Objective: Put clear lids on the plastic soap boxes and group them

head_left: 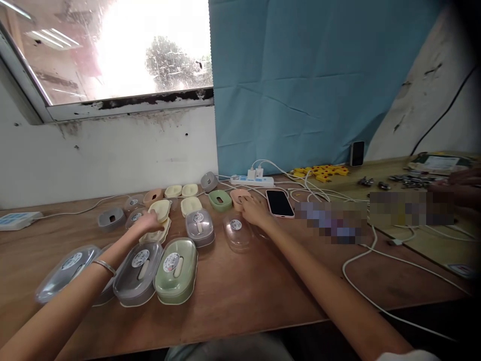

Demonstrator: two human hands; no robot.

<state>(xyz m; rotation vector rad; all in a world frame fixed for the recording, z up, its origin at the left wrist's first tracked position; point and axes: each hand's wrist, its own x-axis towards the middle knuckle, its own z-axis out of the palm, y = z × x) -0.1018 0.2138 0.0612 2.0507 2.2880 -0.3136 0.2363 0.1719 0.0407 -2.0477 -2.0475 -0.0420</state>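
My left hand (pixel 149 221) is closed on the edge of a cream oval plastic tray (pixel 160 209), one of several small parts that look like soap box pieces. Under it sits another cream piece (pixel 154 235). My right hand (pixel 254 209) has its fingers curled over a peach oval tray (pixel 237 196) with a slot; the fingertips are partly hidden. Beside that tray lies a green slotted tray (pixel 220 200). Just below my right hand is a clear lid (pixel 236 231) with a round label. A lidded grey box (pixel 200 226) stands between my hands.
Closed boxes, one green (pixel 176 271) and one grey (pixel 138 273), stand near the front. A phone (pixel 280 203), a power strip (pixel 255 180) and white cables (pixel 376 250) lie to the right. Yellow parts (pixel 323 172) and another person's hand (pixel 466 180) are farther right.
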